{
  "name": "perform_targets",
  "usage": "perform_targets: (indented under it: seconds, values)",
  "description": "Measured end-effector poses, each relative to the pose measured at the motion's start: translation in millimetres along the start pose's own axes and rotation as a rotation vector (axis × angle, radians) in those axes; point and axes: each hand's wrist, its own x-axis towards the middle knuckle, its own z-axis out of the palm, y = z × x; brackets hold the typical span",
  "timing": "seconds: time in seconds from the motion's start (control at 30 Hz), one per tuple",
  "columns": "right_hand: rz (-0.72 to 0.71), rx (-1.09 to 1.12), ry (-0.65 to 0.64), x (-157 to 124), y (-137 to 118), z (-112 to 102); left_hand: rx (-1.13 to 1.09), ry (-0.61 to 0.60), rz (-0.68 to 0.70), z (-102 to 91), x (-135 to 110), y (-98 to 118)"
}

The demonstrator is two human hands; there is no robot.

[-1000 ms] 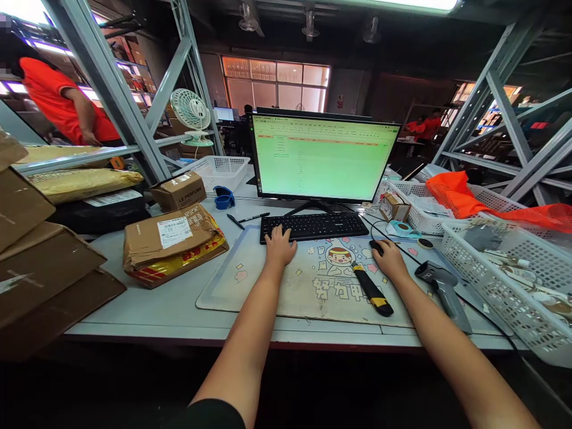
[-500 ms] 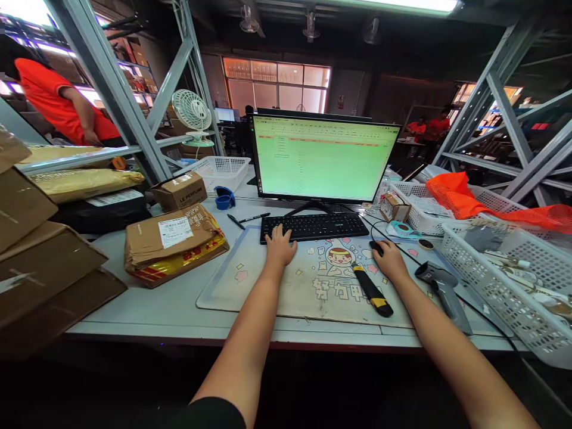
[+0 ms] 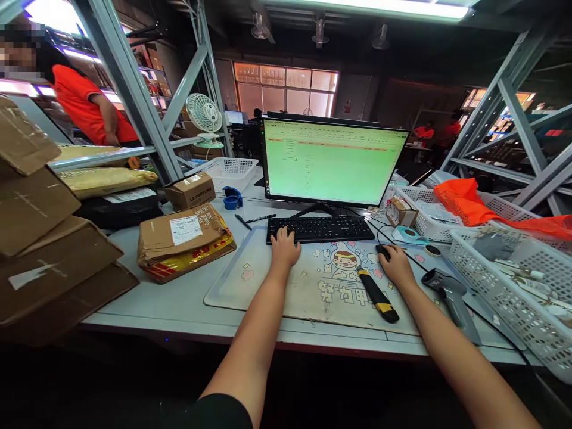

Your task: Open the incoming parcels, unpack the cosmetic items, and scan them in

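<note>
My left hand (image 3: 286,249) rests on the left end of a black keyboard (image 3: 322,228), fingers spread over the keys. My right hand (image 3: 395,266) is cupped over a black mouse (image 3: 383,251) on the printed desk mat (image 3: 313,280). Between my hands a black and yellow utility knife (image 3: 378,295) lies on the mat. A monitor (image 3: 333,162) with a green screen stands behind the keyboard.
A grey barcode scanner (image 3: 451,295) lies right of the mouse, beside white baskets (image 3: 513,280). A taped parcel (image 3: 183,238), a small box (image 3: 190,189) and stacked cartons (image 3: 40,238) sit at left. A person in a red shirt (image 3: 89,110) stands behind the shelving.
The view has shifted slightly, so everything sits a little to the right. Both hands stay on the keyboard and the mouse.
</note>
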Motion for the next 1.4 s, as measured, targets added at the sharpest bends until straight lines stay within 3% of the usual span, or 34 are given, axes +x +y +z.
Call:
perform_targets:
  seconds: [0.53, 0.83, 1.4]
  values:
    - [0.027, -0.059, -0.040, 1, -2, 2, 0.007, -0.005, -0.002, -1.6, 0, 0]
    - [0.118, -0.121, -0.019, -3, -5, -3, 0.008, 0.012, -0.003, 2.6, 1, -2]
    - [0.106, -0.123, -0.028, -1, -10, -6, 0.002, 0.005, -0.006, -0.2, 1, 0]
